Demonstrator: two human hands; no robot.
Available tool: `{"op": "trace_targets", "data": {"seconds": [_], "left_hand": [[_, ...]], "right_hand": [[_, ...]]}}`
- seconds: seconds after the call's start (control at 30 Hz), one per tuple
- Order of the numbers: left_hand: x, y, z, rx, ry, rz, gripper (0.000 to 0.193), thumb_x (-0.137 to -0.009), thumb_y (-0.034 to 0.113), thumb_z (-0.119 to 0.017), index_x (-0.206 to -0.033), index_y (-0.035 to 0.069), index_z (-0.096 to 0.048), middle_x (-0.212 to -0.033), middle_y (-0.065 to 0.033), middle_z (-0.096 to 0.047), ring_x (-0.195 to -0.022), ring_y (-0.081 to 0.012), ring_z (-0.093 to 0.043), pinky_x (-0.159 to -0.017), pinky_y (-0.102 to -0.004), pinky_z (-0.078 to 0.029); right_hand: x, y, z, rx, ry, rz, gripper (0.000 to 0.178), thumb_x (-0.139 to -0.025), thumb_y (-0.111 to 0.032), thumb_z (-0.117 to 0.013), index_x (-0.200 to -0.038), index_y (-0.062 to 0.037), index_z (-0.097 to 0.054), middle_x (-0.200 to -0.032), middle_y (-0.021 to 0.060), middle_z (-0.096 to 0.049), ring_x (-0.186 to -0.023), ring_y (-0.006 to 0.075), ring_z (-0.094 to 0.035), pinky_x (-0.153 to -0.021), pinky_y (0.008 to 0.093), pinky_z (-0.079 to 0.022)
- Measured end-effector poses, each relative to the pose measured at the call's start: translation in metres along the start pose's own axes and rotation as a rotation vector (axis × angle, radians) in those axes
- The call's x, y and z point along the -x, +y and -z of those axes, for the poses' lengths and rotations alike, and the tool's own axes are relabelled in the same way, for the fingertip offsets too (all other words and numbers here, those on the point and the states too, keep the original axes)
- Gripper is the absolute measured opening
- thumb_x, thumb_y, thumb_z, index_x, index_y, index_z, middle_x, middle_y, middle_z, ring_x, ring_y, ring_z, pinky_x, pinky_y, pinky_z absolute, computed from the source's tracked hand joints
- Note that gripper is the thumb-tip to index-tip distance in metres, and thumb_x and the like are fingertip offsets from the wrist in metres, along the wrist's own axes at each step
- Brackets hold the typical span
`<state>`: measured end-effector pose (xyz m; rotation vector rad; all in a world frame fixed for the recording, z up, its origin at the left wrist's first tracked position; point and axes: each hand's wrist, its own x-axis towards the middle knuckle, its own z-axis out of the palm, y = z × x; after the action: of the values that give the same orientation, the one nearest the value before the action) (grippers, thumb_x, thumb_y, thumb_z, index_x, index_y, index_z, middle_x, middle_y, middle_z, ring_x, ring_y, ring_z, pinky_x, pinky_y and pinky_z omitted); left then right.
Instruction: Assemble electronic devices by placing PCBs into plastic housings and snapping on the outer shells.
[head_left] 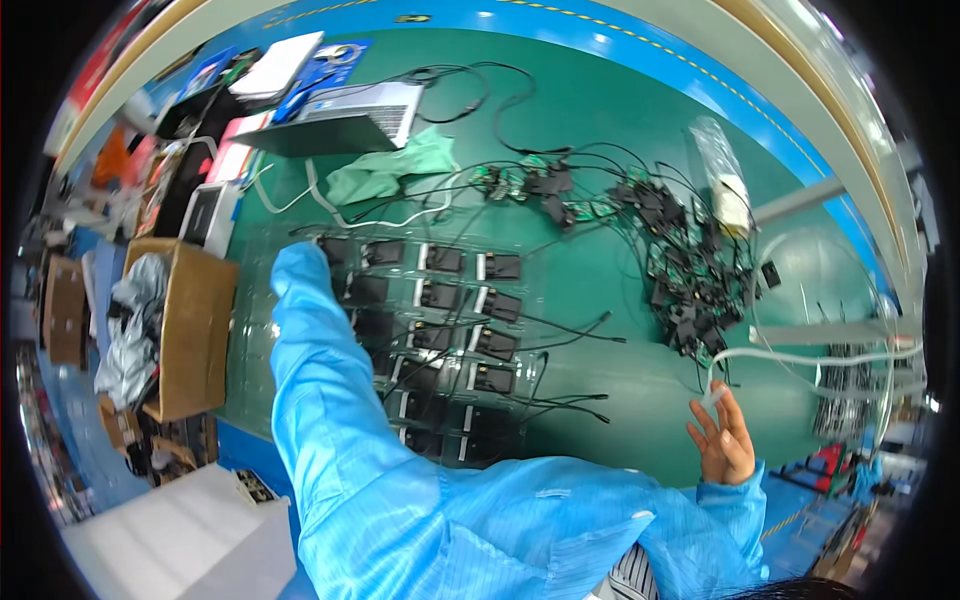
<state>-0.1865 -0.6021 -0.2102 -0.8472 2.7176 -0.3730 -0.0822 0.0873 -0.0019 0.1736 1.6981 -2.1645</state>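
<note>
My left arm, in a blue sleeve (pixel 320 350), reaches across the left part of the green table. Its cuff ends beside the far left corner of a clear plastic tray (pixel 535 285), and my left hand is hidden there. Black boxy modules (pixel 440 258) with black cables lie in rows in the tray, some behind the sleeve. At the table's near right, my right hand (pixel 727 445) is raised with its fingers partly curled. The end of a thin white hose (pixel 790 354) bends down into its fingertips, which appear to pinch it.
A tangled heap of black modules, green circuit boards and cables (pixel 690 270) lies at the right. Beyond the tray are a green cloth (pixel 390 170) and a laptop (pixel 385 110). A cardboard box (pixel 200 330) stands left; a clear bag (pixel 715 155) lies far right.
</note>
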Motion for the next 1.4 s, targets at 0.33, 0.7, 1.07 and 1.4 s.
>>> {"op": "trace_targets", "data": {"seconds": [0.33,0.7,1.07,1.4], "left_hand": [[0.001,0.157,0.071,1.126,0.873,-0.402,0.033,-0.075,0.001,-0.061,-0.108,0.003,-0.056,-0.099,-0.0151,-0.056,-0.079,-0.0268,-0.058,-0.073,-0.0352,-0.051],[0.038,0.422,0.11,-0.013,0.849,-1.023,0.057,-0.084,0.017,-0.052,-0.138,0.029,-0.038,-0.106,-0.0069,-0.06,-0.084,-0.0296,-0.056,-0.088,-0.0433,-0.037],[0.123,0.423,0.117,0.493,0.256,-0.694,0.049,-0.086,0.03,-0.056,-0.134,0.035,-0.044,-0.1,-0.0164,-0.057,-0.083,-0.0314,-0.055,-0.079,-0.0453,-0.045],[0.126,0.468,0.054,0.798,0.184,-0.537,0.041,-0.082,0.046,-0.056,-0.105,0.013,-0.059,-0.089,-0.0167,-0.062,-0.086,-0.0368,-0.059,-0.079,-0.0453,-0.05]], "right_hand": [[-0.013,0.001,0.024,-0.102,-0.035,-0.072,0.066,-0.085,-0.01,-0.058,-0.144,-0.0026,-0.031,-0.156,0.0121,-0.016,-0.134,0.0379,-0.036,-0.101,0.0429,-0.042],[-0.001,0.004,0.072,-0.178,-0.065,0.04,0.068,-0.083,-0.012,-0.062,-0.143,-0.0025,-0.032,-0.153,0.0147,-0.023,-0.133,0.0355,-0.039,-0.1,0.0426,-0.043],[0.016,0.0,0.11,-0.283,-0.047,0.101,0.071,-0.082,-0.012,-0.063,-0.144,-0.0042,-0.03,-0.152,0.0152,-0.025,-0.131,0.035,-0.04,-0.1,0.0415,-0.042],[0.071,-0.002,0.122,-0.172,0.01,0.222,0.078,-0.083,-0.019,-0.065,-0.148,-0.0077,-0.023,-0.154,0.0128,-0.015,-0.127,0.0381,-0.042,-0.091,0.0463,-0.049]]}}
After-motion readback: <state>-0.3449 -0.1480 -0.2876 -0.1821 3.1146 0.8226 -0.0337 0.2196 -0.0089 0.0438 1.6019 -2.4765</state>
